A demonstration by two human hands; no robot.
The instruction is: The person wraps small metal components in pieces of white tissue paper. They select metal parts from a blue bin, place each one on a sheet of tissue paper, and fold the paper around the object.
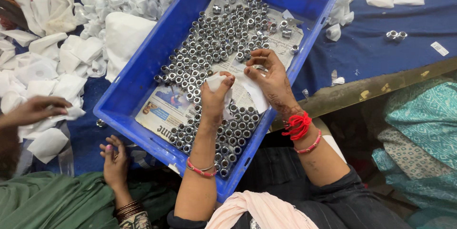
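Both hands hover over a blue crate (143,72): the left hand (214,96) pinches a white paper square (215,82), and the right hand (270,77) grips another paper piece (254,93), fingers curled. Silver metal nuts (214,43) stand in rows on newspaper (164,110) lining the crate, beneath the hands.

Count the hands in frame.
4. The person's left hand and right hand over the blue crate, both pinching a white sheet; a co-worker's upper hand on white pieces, lower hand beside the crate.
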